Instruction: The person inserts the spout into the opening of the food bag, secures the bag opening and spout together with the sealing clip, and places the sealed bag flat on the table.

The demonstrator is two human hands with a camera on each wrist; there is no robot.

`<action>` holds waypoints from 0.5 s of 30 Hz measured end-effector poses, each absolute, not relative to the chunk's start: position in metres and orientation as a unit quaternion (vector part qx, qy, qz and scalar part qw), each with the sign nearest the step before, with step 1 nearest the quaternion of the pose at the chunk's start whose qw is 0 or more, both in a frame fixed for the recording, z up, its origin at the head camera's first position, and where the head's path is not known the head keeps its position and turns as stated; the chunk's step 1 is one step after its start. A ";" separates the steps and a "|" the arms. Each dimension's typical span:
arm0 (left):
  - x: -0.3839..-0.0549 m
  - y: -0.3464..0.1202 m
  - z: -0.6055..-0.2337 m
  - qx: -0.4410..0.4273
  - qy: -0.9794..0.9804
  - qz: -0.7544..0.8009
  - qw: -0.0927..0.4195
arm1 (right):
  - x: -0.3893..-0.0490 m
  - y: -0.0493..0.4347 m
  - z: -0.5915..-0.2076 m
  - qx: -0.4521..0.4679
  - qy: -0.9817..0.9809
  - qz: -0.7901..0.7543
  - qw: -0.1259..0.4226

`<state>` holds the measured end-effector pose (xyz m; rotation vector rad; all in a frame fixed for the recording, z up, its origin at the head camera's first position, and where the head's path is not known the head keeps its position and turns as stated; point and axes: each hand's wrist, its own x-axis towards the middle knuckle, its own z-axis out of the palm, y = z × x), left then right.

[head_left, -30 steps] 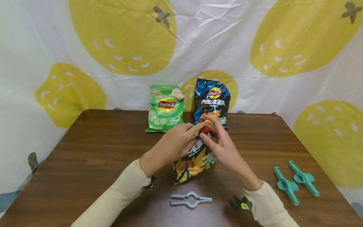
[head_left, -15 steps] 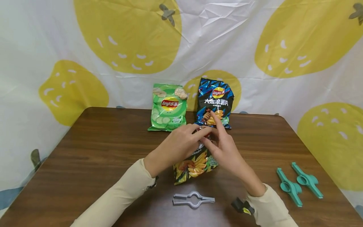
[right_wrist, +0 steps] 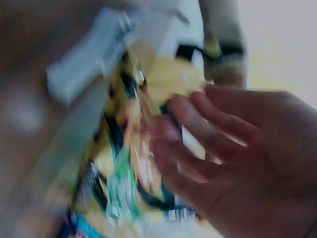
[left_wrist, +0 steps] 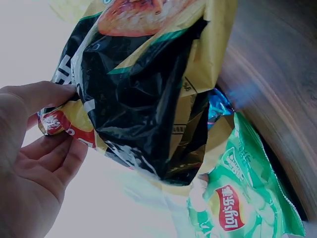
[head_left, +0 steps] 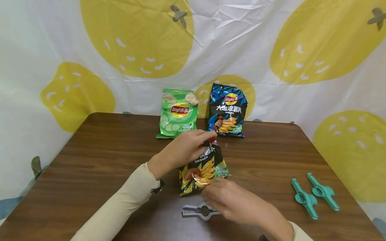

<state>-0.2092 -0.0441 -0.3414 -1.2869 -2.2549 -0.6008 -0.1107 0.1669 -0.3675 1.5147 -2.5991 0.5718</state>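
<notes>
A black and yellow chip bag [head_left: 208, 170] stands at the table's middle with its top folded down. My left hand [head_left: 185, 147] pinches that folded top; the left wrist view shows thumb and fingers on either side of the bag [left_wrist: 138, 99]. My right hand [head_left: 238, 202] is low in front of the bag, over the right end of a grey bag clip [head_left: 194, 214], partly hiding it. Blurred in the right wrist view, the right hand [right_wrist: 257, 144] has loosely bent, spread fingers holding nothing. The clip [right_wrist: 89, 59] lies apart from those fingers there.
Behind, a green chip bag [head_left: 178, 115] and a blue and black chip bag [head_left: 227, 110] lean at the back edge against a lemon-print cloth [head_left: 138, 40]. Two teal bag clips [head_left: 307, 202] lie on the wooden table [head_left: 114, 160] at the right.
My right hand has left the bag's top and moved down toward me, over the grey clip. My left hand still holds the folded top, and the bag has shifted slightly left.
</notes>
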 end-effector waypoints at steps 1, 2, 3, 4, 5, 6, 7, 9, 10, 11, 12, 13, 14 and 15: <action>-0.210 -0.045 -0.342 -0.470 -0.823 -0.219 0.231 | -0.106 0.164 -0.372 0.500 -0.851 0.158 0.016; -0.210 -0.045 -0.342 -0.472 -0.823 -0.220 0.227 | -0.103 0.161 -0.376 0.503 -0.854 0.134 -0.001; -0.210 -0.046 -0.342 -0.472 -0.824 -0.220 0.224 | -0.101 0.159 -0.379 0.501 -0.858 0.113 -0.015; -0.210 -0.046 -0.342 -0.472 -0.824 -0.221 0.221 | -0.099 0.157 -0.382 0.497 -0.862 0.096 -0.025; -0.211 -0.046 -0.343 -0.472 -0.825 -0.222 0.219 | -0.098 0.156 -0.384 0.494 -0.865 0.082 -0.029; -0.211 -0.046 -0.343 -0.472 -0.825 -0.221 0.218 | -0.097 0.155 -0.386 0.493 -0.867 0.071 -0.029; -0.211 -0.047 -0.343 -0.471 -0.826 -0.221 0.218 | -0.097 0.155 -0.389 0.493 -0.868 0.060 -0.024; -0.213 -0.048 -0.343 -0.469 -0.827 -0.220 0.219 | -0.099 0.153 -0.392 0.498 -0.866 0.045 -0.009; -0.213 -0.048 -0.343 -0.469 -0.827 -0.219 0.221 | -0.100 0.153 -0.394 0.501 -0.865 0.040 -0.001; -0.214 -0.049 -0.343 -0.468 -0.827 -0.218 0.222 | -0.101 0.153 -0.396 0.503 -0.864 0.035 0.007; -0.214 -0.050 -0.343 -0.468 -0.827 -0.217 0.223 | -0.102 0.152 -0.397 0.503 -0.863 0.030 0.015; -0.215 -0.050 -0.343 -0.468 -0.827 -0.217 0.224 | -0.102 0.151 -0.399 0.503 -0.864 0.024 0.022; -0.215 -0.051 -0.343 -0.468 -0.827 -0.217 0.224 | -0.102 0.150 -0.399 0.502 -0.864 0.017 0.025; -0.215 -0.051 -0.342 -0.468 -0.827 -0.217 0.224 | -0.102 0.150 -0.400 0.501 -0.865 0.013 0.028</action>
